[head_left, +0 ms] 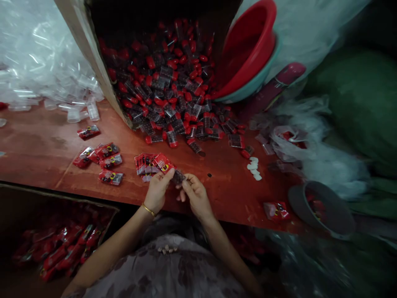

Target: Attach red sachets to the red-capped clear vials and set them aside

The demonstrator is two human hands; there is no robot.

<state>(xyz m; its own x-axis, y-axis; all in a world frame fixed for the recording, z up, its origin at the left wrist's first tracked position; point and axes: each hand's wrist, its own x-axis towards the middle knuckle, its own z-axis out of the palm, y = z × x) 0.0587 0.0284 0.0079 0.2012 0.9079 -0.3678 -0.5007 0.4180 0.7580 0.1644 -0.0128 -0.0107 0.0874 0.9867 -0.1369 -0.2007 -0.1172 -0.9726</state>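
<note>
My left hand (159,189) is closed, thumb on top, on a small red printed packet (163,162). At the packet's near end is a small clear container with dark contents (178,177), and the fingertips of my right hand (196,195) pinch it. Whether the container sits inside the packet or against it, I cannot tell. Just left of my hands, a fanned stack of similar red packets (143,164) lies on the table. Farther left are several loose packets with dark contents (111,177).
A tipped cardboard box (116,97) spills red-capped clear containers (170,111) onto the reddish table (217,203). Clear empty tubes (74,114) heap at left. Red basin (269,25), maroon bottle (279,82), white discs (254,169) and grey round container (338,215) are right. A lower box holds packets (62,248).
</note>
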